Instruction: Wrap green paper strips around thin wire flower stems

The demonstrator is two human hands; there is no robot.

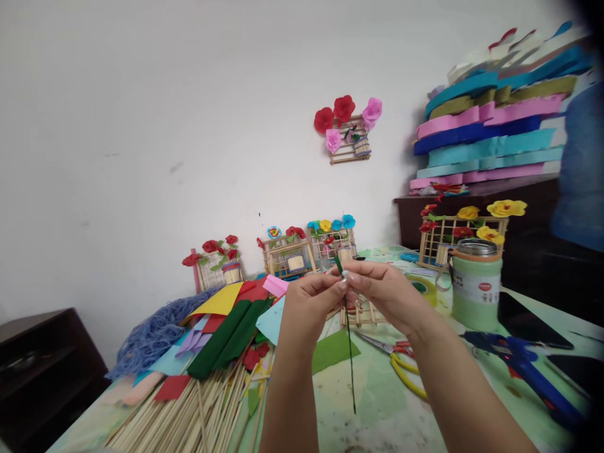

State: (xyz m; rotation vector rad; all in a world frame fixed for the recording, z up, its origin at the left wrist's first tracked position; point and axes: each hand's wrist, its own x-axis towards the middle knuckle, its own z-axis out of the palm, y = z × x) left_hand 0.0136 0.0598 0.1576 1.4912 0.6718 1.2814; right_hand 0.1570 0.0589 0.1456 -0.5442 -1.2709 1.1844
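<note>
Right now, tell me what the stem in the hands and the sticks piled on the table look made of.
Stem: likely wire wrapped in dark green tape or paper; very thin, straight, matte. Sticks: apparently bamboo or wood; pale tan, slim, unpainted. Left hand and right hand pinch the stem's top.

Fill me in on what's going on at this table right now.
A person holds a thin green stem up in front of them with both hands, the left hand and right hand pinching its top end together while the rest hangs down over the table. Bamboo sticks and coloured paper sheets lie to the left, scissors and a blue glue gun to the right. Small wooden frames with paper flowers stand along the wall.
</note>
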